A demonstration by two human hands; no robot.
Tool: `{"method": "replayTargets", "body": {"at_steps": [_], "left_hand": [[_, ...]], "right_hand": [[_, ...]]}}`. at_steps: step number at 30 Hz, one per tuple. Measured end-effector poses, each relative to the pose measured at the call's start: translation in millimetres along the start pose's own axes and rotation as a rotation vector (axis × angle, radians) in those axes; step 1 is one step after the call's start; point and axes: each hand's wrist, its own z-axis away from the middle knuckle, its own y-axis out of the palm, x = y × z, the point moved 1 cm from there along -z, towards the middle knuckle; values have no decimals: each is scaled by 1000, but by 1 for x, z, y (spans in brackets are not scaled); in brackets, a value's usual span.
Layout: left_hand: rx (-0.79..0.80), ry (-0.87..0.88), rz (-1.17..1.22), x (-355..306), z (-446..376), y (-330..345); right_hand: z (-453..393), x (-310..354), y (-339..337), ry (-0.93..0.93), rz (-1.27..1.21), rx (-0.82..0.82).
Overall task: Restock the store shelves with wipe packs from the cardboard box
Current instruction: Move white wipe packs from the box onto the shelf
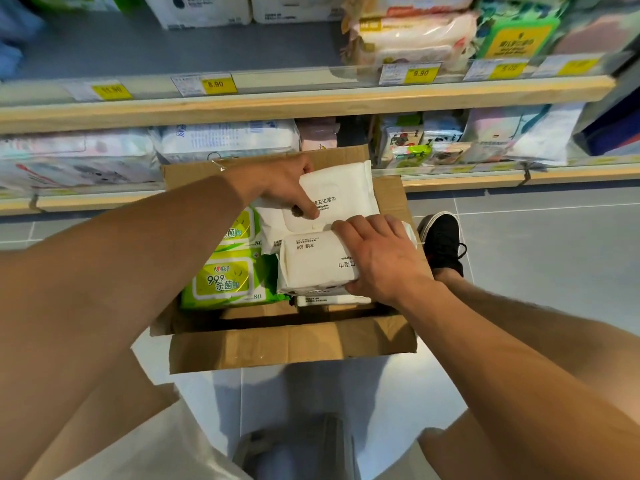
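An open cardboard box [287, 344] stands on the floor below me. It holds green wipe packs [225, 278] on its left side and white ones on its right. My left hand [284, 188] grips a white wipe pack [343, 188] at the box's far side, thumb on its front. My right hand [377, 254] is wrapped around the right end of another white wipe pack [311, 265] lying nearer to me. More white packs show underneath it.
Two wood-edged shelves run across the top. The upper shelf [304, 98] has yellow price tags and a bare grey stretch at its left; the lower shelf [554, 171] is packed with wipes. A black shoe [443, 240] stands right of the box on the grey tiles.
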Motion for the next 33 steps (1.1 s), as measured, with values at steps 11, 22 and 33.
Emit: {"method": "replayTargets", "body": {"at_steps": [11,22,33], "left_hand": [[-115,46,-4,-13,18,0],[-613,-109,-48,31,94,-8],[-791,-227,70,100,173,-39]], "right_hand": [[-5,-2,-3,-20,-22,12],[0,21,-3,169,-79,10],[-32,55,-30,374,-295,-195]]}}
